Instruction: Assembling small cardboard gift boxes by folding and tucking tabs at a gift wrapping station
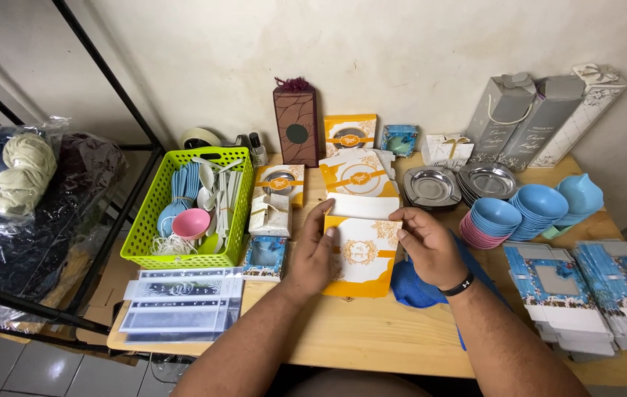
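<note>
A flat white and orange gift box with gold ornament is held over the wooden table. My left hand grips its left edge, thumb on the upper corner. My right hand, with a black wristband, grips its right edge. Just behind it lies a stack of the same orange and white boxes. A blue cloth lies under my right hand.
A lime green basket with spoons and a pink bowl stands at left. Stacked blue bowls, metal plates, flat blue boxes, clear-window boxes and tall grey boxes surround the work spot. A black rack stands far left.
</note>
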